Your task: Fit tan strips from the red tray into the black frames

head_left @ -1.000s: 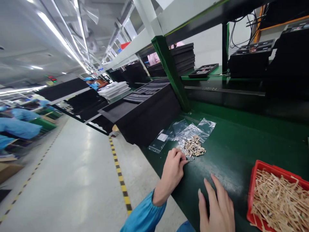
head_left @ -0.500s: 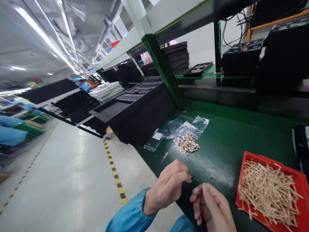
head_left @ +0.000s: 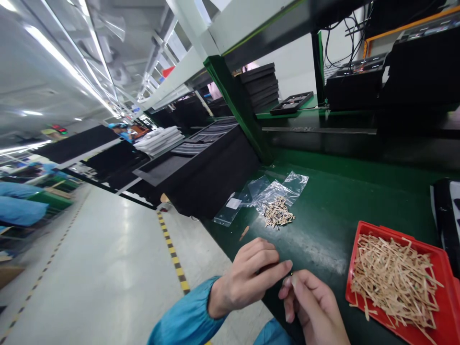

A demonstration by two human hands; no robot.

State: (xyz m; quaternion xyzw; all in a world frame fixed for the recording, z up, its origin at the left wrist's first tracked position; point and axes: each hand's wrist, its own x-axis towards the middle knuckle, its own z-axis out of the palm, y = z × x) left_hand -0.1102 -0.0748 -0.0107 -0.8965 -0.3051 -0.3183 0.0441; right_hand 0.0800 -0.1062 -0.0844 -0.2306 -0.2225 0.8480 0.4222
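Note:
My left hand [head_left: 253, 273], in a blue sleeve [head_left: 190, 316], is over the table's front edge. Its fingers are curled, the forefinger reaching to my right fingertips; its thumb is hidden. My right hand [head_left: 314, 304] is closed in a pinch, thumb against forefinger. A tiny dark and yellowish speck [head_left: 292, 274] shows at those fingertips, too small to name. Beyond the hands, a pile of small tan strip pieces [head_left: 278, 212] lies beside clear plastic bags [head_left: 271, 194]. To the right sits a red tray [head_left: 449, 292] heaped with long, thin tan strips [head_left: 395, 280].
A single brown scrap [head_left: 244, 233] lies near the green table's [head_left: 334, 191] left edge. A black bin [head_left: 215, 167] stands at the left, beside a slanted green post [head_left: 239, 110]. A black object [head_left: 445, 211] stands at the far right.
My left forefinger has stretched out and come to my right fingertips, closing the gap between the hands. The view has shifted slightly.

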